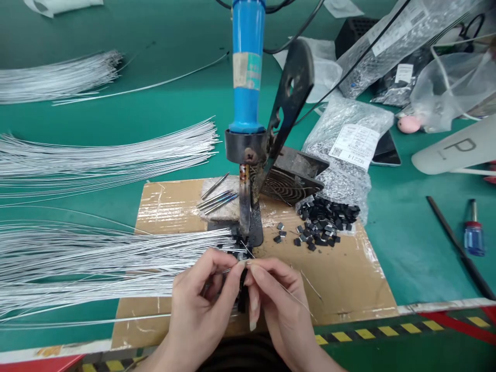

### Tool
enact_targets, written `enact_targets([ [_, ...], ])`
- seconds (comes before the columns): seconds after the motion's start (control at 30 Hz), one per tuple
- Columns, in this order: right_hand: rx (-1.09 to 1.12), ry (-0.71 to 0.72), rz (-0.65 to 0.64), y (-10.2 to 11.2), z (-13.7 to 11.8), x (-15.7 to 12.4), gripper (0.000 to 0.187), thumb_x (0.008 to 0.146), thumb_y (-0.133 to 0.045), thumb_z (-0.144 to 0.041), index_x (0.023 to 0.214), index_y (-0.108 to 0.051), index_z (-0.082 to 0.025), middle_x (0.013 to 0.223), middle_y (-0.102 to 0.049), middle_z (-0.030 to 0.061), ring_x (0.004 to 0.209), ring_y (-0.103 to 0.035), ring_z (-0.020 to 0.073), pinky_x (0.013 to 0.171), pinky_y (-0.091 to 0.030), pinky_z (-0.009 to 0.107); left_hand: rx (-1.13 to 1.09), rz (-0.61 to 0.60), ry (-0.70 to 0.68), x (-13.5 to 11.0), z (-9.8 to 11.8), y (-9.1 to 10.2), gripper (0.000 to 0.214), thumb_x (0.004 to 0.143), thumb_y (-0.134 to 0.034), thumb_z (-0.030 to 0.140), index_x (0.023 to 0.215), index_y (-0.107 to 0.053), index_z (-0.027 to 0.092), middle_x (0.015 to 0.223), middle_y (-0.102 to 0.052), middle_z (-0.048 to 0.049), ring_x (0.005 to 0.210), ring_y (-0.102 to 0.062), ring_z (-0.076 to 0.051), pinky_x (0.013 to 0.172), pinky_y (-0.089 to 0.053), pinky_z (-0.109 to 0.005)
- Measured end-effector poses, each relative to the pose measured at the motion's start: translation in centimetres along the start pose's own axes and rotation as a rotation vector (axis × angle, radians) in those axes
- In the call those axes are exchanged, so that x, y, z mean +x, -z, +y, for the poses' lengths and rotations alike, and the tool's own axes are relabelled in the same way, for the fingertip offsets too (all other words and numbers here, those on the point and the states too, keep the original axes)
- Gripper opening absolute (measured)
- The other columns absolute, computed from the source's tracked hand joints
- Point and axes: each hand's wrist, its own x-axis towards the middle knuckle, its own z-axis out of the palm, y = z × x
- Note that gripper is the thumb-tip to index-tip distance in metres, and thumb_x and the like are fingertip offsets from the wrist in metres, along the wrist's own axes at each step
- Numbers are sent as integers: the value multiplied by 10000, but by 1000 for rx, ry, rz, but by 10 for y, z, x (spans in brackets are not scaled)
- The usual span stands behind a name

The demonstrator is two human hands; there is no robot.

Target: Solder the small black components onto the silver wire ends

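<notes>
My left hand (207, 297) and my right hand (279, 294) meet under the soldering iron (245, 204), fingertips almost touching. Each hand pinches with thumb and forefinger. A thin silvery wire (291, 295) runs through my right fingers, its other end (246, 249) pointing up toward the iron's tip. What the left fingertips hold is too small and covered to make out. Beside my left hand lies a bundle of white cables (127, 253), with ends close to the iron. Beneath the hands, a narrow black fixture (243, 297) is partly hidden.
Cardboard (341, 284) covers the green table. Small black parts (327, 219) spill from a bubble-wrap bag (344, 150) near a black fan (294, 175). Metal tips (217, 200) lie behind the fixture. More white cables (108, 152) are at left, a screwdriver (474, 230) at right.
</notes>
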Motion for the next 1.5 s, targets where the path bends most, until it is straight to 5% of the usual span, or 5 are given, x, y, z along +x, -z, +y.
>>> enact_targets([
  [0.57, -48, -8, -54, 11, -7, -1, 190, 930, -796, -355, 996, -871, -194, 786, -752, 43, 540, -659, 100, 426, -605, 168, -21, 21, 34, 1, 4, -3, 93, 1001, -665, 219, 909, -668, 226, 716, -725, 18, 618, -666, -116, 530, -486, -173],
  [0.97, -170, -2, -33, 9, -8, -2, 190, 958, -774, -375, 945, -844, -199, 667, -718, -2, 427, -652, 83, 427, -561, 159, -48, -9, 42, -2, 2, -1, 91, 999, -670, 216, 910, -662, 233, 698, -681, 33, 560, -577, -98, 494, -426, -176],
  [1.07, -439, 165, 49, 15, -20, -3, 204, 996, -715, -381, 971, -849, -230, 796, -735, 18, 501, -662, 95, 466, -585, 202, -22, 0, 63, 0, 2, 2, 76, 997, -673, 219, 922, -671, 231, 724, -688, 23, 596, -596, -102, 520, -434, -179],
  [1.23, -1337, 756, 145, 42, -52, 12, 157, 989, -693, -184, 1112, -787, -205, 952, -744, 57, 733, -674, 158, 701, -590, 311, -68, -21, 111, 6, 7, 3, 32, 984, -677, 248, 984, -704, 232, 739, -692, 16, 602, -598, -109, 507, -416, -190],
  [1.5, -1651, 659, -41, 59, -64, 28, 72, 1031, -613, -199, 1029, -684, -196, 967, -697, 64, 895, -690, 205, 788, -572, 327, 4, -6, 115, 5, 10, 6, 122, 970, -682, 281, 904, -755, 209, 723, -711, -7, 584, -604, -123, 505, -416, -220],
])
